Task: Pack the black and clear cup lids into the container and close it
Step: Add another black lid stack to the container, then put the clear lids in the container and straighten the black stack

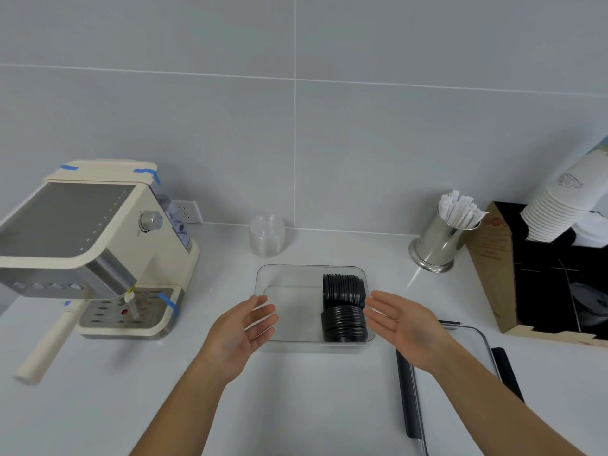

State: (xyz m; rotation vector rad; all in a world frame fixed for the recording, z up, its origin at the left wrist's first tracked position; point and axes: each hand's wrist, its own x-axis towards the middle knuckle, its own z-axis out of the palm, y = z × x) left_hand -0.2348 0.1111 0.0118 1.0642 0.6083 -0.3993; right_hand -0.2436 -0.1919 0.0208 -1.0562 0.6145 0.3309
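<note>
A clear rectangular container sits on the counter in the middle. Black cup lids lie stacked on edge along its right side; its left half holds nothing. A stack of clear cup lids stands behind the container by the wall. The container's clear lid with black clips lies flat at the right. My left hand is open at the container's left wall, palm inward. My right hand is open at its right wall, beside the black lids. Neither hand holds anything.
A cream espresso machine stands at the left with its handle reaching toward the front edge. A steel cup of wrapped straws stands at back right. A cardboard box with stacked paper cups fills the right edge.
</note>
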